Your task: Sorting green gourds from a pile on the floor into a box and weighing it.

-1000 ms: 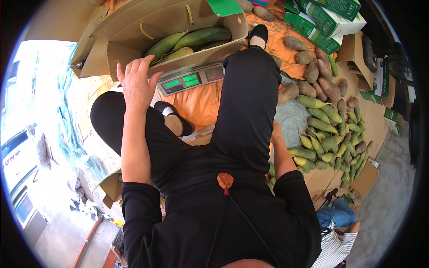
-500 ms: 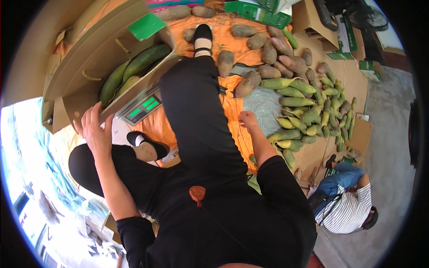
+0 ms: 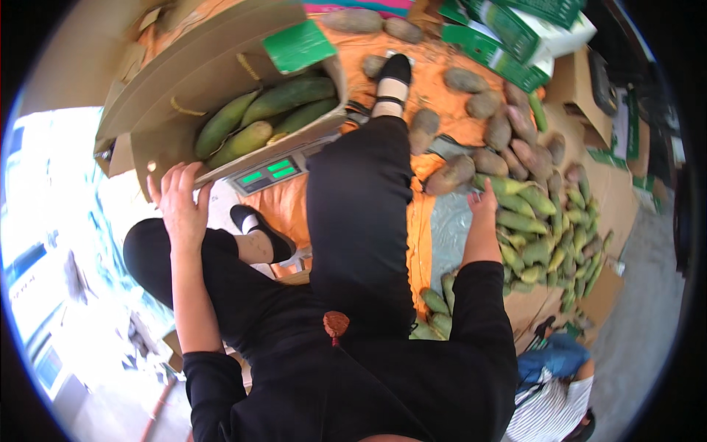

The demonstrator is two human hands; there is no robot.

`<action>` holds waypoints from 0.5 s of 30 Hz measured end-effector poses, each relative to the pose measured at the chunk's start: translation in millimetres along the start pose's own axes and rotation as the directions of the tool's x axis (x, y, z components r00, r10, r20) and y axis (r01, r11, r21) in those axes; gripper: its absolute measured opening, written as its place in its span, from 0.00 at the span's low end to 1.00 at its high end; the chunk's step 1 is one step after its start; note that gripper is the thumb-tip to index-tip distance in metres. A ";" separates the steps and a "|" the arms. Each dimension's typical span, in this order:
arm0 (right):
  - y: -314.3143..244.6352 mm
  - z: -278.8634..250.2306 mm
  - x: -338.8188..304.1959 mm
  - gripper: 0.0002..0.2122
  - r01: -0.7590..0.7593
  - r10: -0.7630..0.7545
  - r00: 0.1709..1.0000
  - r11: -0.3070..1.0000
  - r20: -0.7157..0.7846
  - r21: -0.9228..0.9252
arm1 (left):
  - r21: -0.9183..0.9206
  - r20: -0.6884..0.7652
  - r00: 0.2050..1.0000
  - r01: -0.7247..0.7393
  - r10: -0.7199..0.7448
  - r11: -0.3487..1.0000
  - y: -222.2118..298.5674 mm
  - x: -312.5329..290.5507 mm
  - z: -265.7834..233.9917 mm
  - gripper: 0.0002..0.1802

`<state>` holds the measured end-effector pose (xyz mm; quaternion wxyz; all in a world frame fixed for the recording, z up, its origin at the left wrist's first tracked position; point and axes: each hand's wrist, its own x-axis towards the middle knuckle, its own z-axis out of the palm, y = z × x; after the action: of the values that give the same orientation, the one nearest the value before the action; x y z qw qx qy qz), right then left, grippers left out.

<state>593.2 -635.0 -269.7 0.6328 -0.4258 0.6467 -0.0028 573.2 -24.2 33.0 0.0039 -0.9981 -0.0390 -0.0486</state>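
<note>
My left hand (image 3: 181,202) is at the near edge of a cardboard box (image 3: 166,151), its fingers spread over the rim. Inside the box lie several large green radishes (image 3: 228,124). The box rests on a digital scale (image 3: 269,174) with a lit green display. To the right, my right hand (image 3: 482,202) reaches to the near end of a green radish (image 3: 502,186) on the edge of a pile, with a finger stretched out and nothing held. Whether it touches the radish is hard to tell.
Beyond the green radishes lie several brownish-purple root vegetables (image 3: 482,104) on an orange sheet (image 3: 427,62). Green-and-white cartons (image 3: 508,44) stand at the far right. My shoe (image 3: 396,70) is beside the box. A person in a striped shirt (image 3: 549,412) sits at lower right.
My right hand has moved away from me and to the right, from over the grey plastic to the radish pile, its fingers opening. My left hand has come onto the box rim. The view has shifted left.
</note>
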 end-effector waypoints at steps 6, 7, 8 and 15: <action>-11.3 -3.9 41.1 0.29 -0.159 0.155 0.986 0.983 0.054 0.091 | 0.004 -0.029 1.000 -0.002 0.002 1.000 1.7 2.0 -0.8 0.15; -12.3 -5.9 43.2 0.28 -0.211 0.213 0.977 0.969 0.000 0.128 | 0.005 -0.034 0.999 0.021 -0.021 1.000 2.1 1.4 -1.2 0.15; -13.0 -7.1 43.8 0.28 -0.232 0.227 0.972 0.968 0.062 0.094 | -0.007 -0.024 1.000 0.010 -0.010 1.000 1.6 1.5 -1.8 0.15; -13.4 -20.4 14.0 0.23 -0.257 0.244 0.966 0.944 0.085 0.205 | -0.059 -0.053 0.999 -0.010 0.006 0.998 -2.2 3.3 -0.7 0.14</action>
<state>586.1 -662.2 -269.8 0.6889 -0.2694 0.6726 0.0207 576.2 -21.7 34.0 -0.0243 -0.9963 -0.0334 -0.0758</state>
